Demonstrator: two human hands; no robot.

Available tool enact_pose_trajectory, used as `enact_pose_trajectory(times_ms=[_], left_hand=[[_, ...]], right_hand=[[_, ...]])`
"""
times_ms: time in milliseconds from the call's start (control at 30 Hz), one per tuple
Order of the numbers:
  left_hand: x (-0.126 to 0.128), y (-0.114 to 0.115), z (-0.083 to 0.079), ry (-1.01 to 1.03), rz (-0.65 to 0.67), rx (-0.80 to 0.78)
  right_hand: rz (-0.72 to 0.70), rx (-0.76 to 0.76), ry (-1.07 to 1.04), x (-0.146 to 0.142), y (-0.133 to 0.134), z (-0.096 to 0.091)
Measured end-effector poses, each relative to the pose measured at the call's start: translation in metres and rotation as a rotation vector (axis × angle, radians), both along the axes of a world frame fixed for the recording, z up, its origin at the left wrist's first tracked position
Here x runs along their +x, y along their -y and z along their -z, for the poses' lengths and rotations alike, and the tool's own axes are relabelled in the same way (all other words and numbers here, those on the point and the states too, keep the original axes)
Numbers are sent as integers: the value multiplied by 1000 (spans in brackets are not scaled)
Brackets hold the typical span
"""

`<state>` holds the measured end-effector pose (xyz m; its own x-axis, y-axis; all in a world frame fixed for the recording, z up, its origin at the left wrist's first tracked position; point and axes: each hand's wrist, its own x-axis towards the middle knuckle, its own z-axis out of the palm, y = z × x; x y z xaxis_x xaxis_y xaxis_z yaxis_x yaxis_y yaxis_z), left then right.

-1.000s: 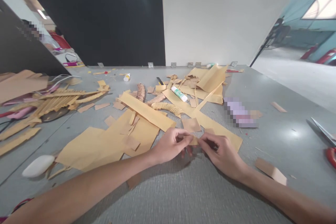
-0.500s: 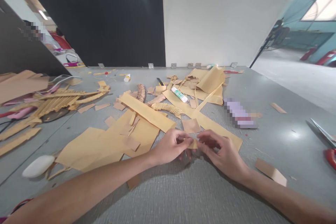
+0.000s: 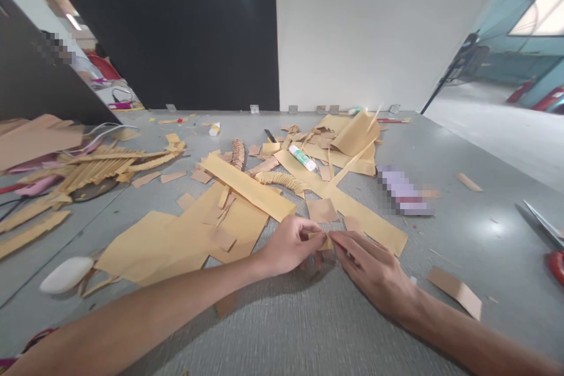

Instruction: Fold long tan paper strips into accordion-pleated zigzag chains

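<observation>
A small piece of yellow-brown kraft paper (image 3: 326, 242) is pinched between thumb and fingers of my left hand (image 3: 288, 248). My right hand (image 3: 375, 267) closes its fingertips on the right end of that same piece, knuckles turned up. Part of the paper is hidden behind the fingers. Just beyond both hands lies a square of brown paper (image 3: 321, 210). A long folded kraft strip (image 3: 249, 185) slants up and left from near my left hand, and a pleated, curved paper strip (image 3: 282, 180) sits behind it.
A glue stick (image 3: 302, 158) and a crumpled kraft sheet (image 3: 350, 135) lie farther back. On the right are a blurred-out lilac object (image 3: 399, 182) and scissors (image 3: 556, 264). A white rounded object (image 3: 66, 275) rests at left, near larger kraft sheets (image 3: 145, 247).
My right hand has rolled over, its back now facing up and its fingers drawn together at the paper's right end. My left hand keeps its pinch almost in place.
</observation>
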<state>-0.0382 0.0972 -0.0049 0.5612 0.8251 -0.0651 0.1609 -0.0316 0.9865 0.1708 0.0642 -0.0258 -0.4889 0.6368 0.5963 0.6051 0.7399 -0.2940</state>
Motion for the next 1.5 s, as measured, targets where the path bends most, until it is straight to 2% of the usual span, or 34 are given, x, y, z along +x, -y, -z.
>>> enact_pose_trajectory(times_ms=[133,267,467,733,967,1167,1333,1433,1500], left_hand=[[2,1,0,68,-11,15],[3,2,1,91,-19,22],[2,3,2,89,-35,12],[2,-2,4,139,10,-73],[-2,-7,2,220,100,-105],[-4,-9,2,200,121,-92],[-3,-9,5,191,58,-79],[-3,-7,5,177,1,-66],[-2,-6,5,160,-12,-45]], right_hand=[[39,12,-72,-2,-1,2],[43,36,-49,0,-2,4],[-62,226,201,6,0,-5],[-59,400,409,2,2,-18],[-42,436,502,-2,4,-19],[-16,456,538,-5,4,-23],[-55,372,471,-1,1,-15],[-41,175,224,2,-3,-6],[-10,-10,54,2,-5,-3]])
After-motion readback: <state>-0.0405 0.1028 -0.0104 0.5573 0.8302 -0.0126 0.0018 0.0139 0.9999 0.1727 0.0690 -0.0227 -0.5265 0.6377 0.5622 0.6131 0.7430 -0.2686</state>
